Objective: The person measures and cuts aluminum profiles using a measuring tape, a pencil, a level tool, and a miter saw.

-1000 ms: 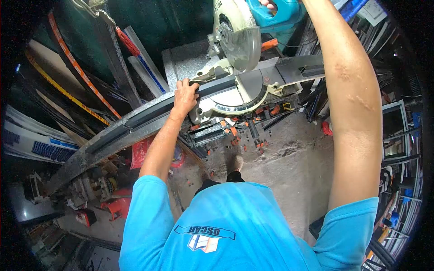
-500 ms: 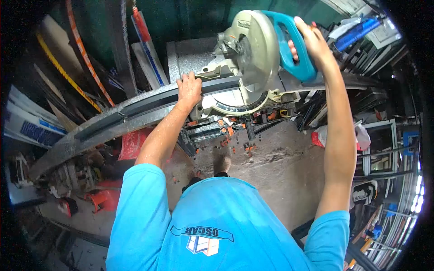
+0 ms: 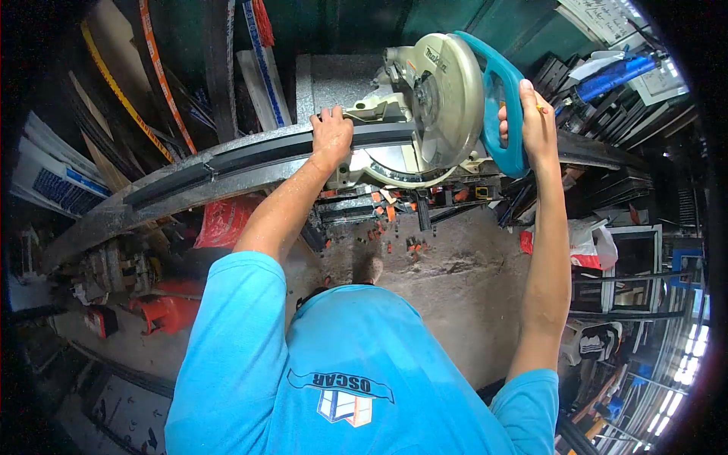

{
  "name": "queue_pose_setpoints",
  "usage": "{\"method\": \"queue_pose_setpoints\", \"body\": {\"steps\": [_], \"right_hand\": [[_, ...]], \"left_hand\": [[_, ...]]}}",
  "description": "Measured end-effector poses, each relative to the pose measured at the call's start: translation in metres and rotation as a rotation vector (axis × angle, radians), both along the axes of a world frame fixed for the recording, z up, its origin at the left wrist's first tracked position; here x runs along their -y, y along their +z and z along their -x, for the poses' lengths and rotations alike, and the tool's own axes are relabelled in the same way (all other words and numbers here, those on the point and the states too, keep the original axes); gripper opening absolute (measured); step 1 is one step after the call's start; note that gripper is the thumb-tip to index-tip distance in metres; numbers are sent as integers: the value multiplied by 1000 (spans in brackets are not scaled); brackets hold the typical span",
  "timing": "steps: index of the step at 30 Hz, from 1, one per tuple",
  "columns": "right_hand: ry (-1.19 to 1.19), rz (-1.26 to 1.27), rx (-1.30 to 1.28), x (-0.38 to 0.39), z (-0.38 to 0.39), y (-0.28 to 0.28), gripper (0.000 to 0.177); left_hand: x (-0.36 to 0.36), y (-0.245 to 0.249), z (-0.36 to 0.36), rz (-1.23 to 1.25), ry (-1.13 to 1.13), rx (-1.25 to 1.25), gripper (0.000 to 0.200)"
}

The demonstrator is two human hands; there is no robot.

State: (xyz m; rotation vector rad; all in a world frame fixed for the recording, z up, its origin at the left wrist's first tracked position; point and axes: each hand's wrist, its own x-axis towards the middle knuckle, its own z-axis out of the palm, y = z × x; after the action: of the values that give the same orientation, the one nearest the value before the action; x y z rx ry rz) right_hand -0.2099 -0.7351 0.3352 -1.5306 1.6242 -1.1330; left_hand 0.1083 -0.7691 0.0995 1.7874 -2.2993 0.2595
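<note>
A worker in a blue shirt (image 3: 345, 341) leans over a mitre saw (image 3: 451, 95) at the upper centre of the frame, its head now lower over the round base (image 3: 388, 157) than a second ago, when the teal handle (image 3: 516, 155) stood at the top edge. The right hand (image 3: 537, 127) has come down with it into the upper right, fingers wrapped around the handle; the left hand (image 3: 332, 136) has kept its place, upper centre, fingers bent narrowly over a dark profile (image 3: 265, 153). The change appears to bring the blade down to the work, with the profile steadied, though the guard hides whether the two touch. The profile runs from the left of the frame along a grey worktop (image 3: 91, 226), its far end beside the blade at upper centre. The count: two hands, one saw, one handle, one profile under the left hand, one red plastic sheet (image 3: 226, 221) at centre left and one red-and-white bag (image 3: 591, 249) at centre right. Orange scraps (image 3: 413, 246) below the saw are too many and too small to number.
</note>
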Motion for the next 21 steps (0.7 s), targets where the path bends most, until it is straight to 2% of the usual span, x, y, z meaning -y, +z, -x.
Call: {"method": "queue_pose_setpoints", "body": {"steps": [1, 8, 10, 13, 15, 21], "right_hand": [[-1, -1, 2, -1, 1, -2, 62], [-18, 13, 5, -5, -1, -5, 61], [-18, 10, 9, -6, -1, -5, 61], [-24, 20, 10, -8, -4, -4, 61], [-14, 29, 27, -11, -6, -3, 54], [-15, 39, 31, -12, -3, -11, 54]], "left_hand": [[1, -1, 0, 3, -2, 1, 24], [2, -2, 1, 17, 2, 39, 25], [-1, 2, 1, 24, -5, 29, 13], [-2, 5, 1, 0, -4, 47, 13], [-2, 3, 1, 10, -10, 45, 13], [0, 2, 2, 21, -3, 35, 13]]}}
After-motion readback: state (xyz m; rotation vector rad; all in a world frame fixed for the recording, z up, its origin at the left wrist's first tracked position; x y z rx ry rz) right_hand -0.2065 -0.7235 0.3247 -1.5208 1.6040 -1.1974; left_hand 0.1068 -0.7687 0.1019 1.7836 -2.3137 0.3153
